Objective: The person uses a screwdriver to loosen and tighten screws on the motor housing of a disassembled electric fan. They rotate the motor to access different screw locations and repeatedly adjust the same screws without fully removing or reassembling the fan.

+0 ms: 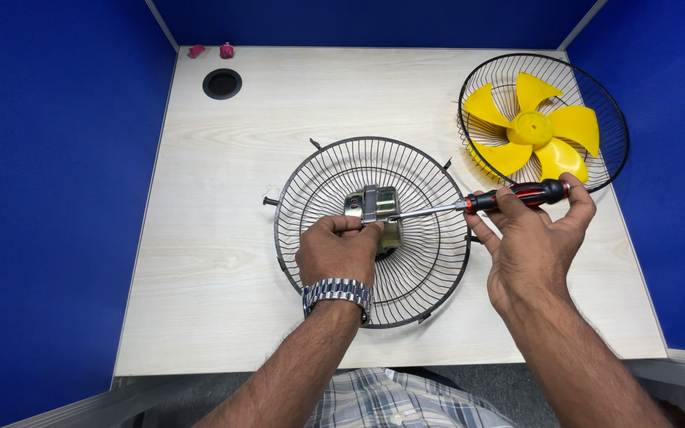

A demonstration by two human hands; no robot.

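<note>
A round black wire fan guard [319, 182] lies flat in the middle of the pale wooden table. A small metal motor [374, 204] sits at its centre. My left hand [336, 252], with a metal watch on the wrist, grips the near side of the motor. My right hand [534, 238] holds a red and black screwdriver [517, 195] by its handle. Its shaft points left and the tip touches the motor's right side.
A second black wire guard [608, 111] rests at the far right corner with a yellow fan blade [534, 131] inside it. A round cable hole [222, 83] and two small pink objects [212, 51] are at the far left. Blue partition walls enclose the table.
</note>
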